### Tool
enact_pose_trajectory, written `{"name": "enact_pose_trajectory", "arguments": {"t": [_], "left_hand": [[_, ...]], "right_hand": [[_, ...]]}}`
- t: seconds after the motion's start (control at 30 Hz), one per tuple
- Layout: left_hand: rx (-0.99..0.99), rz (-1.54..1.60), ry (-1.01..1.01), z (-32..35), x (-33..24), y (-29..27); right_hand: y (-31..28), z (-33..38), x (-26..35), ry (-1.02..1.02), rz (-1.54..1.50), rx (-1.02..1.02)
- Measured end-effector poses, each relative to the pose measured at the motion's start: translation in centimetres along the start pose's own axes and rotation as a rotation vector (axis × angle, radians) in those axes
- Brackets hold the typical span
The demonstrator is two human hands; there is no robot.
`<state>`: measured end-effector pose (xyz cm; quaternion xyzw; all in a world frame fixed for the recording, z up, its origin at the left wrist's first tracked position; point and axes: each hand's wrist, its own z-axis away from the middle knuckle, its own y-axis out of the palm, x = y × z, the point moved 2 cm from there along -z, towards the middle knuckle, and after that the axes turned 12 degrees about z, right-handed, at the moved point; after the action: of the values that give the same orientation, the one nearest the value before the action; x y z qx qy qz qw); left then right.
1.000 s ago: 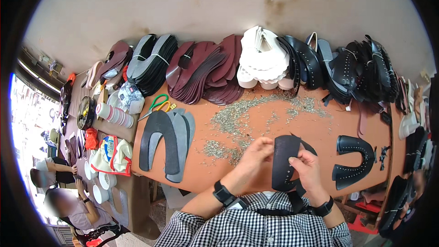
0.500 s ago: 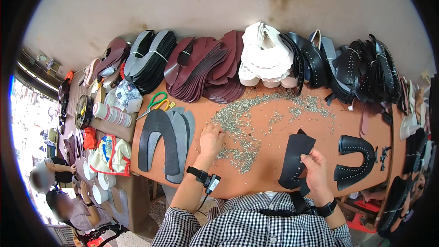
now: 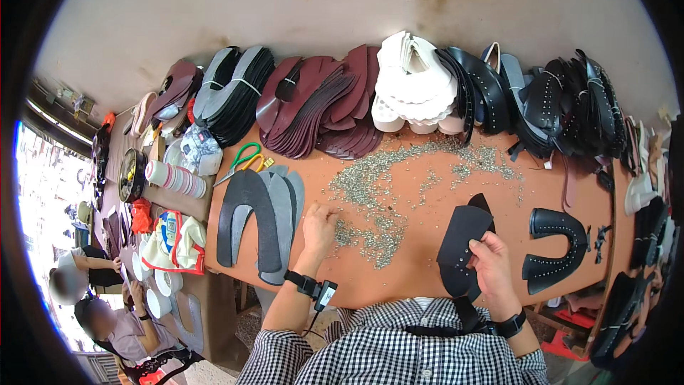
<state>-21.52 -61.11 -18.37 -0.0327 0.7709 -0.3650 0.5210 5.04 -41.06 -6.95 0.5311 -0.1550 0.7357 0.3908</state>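
Note:
In my right hand (image 3: 491, 260) is a curved black leather shoe upper (image 3: 463, 239), pinched near its edge between thumb and fingers. A few small studs show along that edge by my thumb. My left hand (image 3: 320, 228) is just left of a spread of small silvery studs (image 3: 370, 203), its fingers curled together. Whatever is between those fingertips is too small to make out. To the right lies a U-shaped black upper (image 3: 563, 242) with a row of studs along its rim. Left of my left hand are U-shaped grey and black pieces (image 3: 246, 203), overlapping.
Scissors with green and yellow handles (image 3: 248, 157) lie at the tabletop's (image 3: 420, 285) left. Along the wall are stacked maroon pieces (image 3: 306, 114), white pieces (image 3: 413, 75) and studded black uppers (image 3: 563, 100). Two people (image 3: 117, 314) sit at the lower left.
My left hand has drawn slightly left, away from the studs. The black upper in my right hand has turned a little, showing more of its far end.

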Motion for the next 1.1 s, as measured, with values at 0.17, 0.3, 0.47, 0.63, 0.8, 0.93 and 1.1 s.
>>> {"name": "enact_pose_trajectory", "arguments": {"t": [0.17,0.3,0.47,0.63,0.8,0.93,1.1], "left_hand": [[0.130,0.022,-0.069,-0.5,-1.5,0.2],[0.122,-0.011,-0.060,-0.8,-0.8,0.7],[0.131,0.040,-0.076,-1.0,-0.5,1.3],[0.125,-0.022,-0.104,-1.6,-0.9,1.7],[0.140,-0.188,-0.098,-1.6,-0.9,2.1],[0.206,-0.227,0.166,-1.2,-0.4,2.0],[0.285,-0.263,0.329,-1.8,-1.1,1.9]], "right_hand": [[-0.4,-0.2,-0.5,0.017,-0.053,0.021],[-1.2,-0.4,-1.4,0.019,-0.034,0.034],[-1.0,-0.4,-1.3,0.015,-0.047,0.001],[-1.0,-0.4,-1.2,0.036,-0.069,0.013],[-0.9,-0.4,-1.2,0.050,-0.064,0.023],[-1.0,-0.4,-1.2,0.058,-0.079,0.031],[-0.5,-0.2,-0.9,0.099,-0.091,0.015]]}}
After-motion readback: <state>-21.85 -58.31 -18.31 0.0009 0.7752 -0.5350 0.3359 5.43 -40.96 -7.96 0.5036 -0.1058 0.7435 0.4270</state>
